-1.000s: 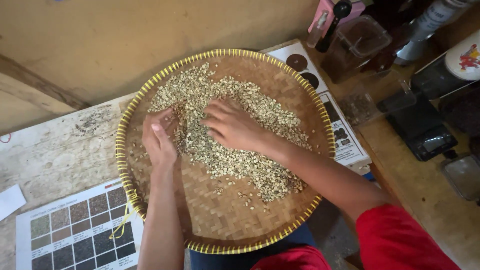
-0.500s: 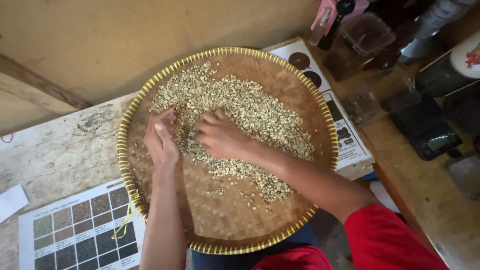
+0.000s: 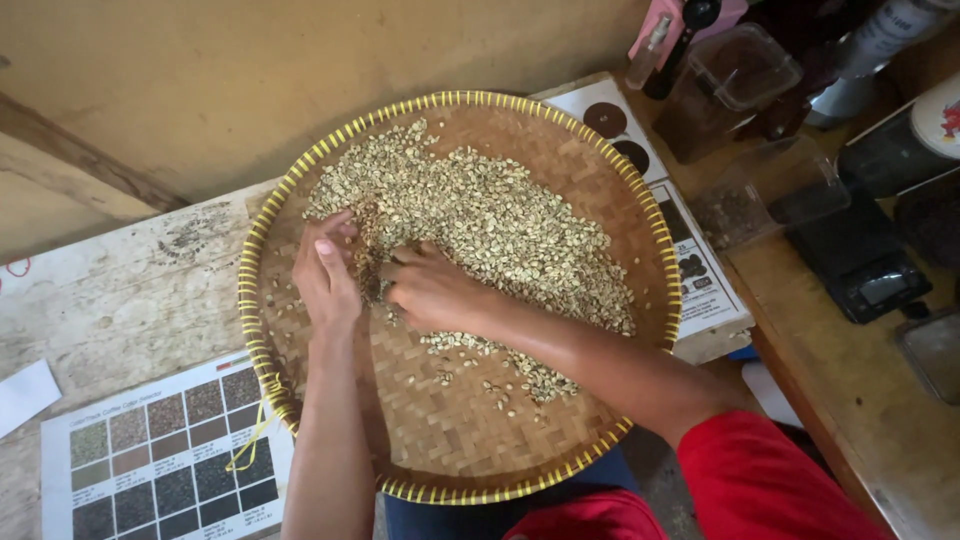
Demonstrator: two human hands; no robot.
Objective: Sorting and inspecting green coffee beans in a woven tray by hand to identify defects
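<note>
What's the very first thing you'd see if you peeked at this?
A big round woven tray with a yellow rim fills the middle, heaped with pale green beans. The left hand and right hand dig into the pile side by side. A chart of colour squares lies lower left.

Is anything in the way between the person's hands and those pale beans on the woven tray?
Nothing visible. Both the left hand and the right hand already rest in the beans on the round woven tray, fingers right among them. The chart and boxes lie outside the rim.
</note>
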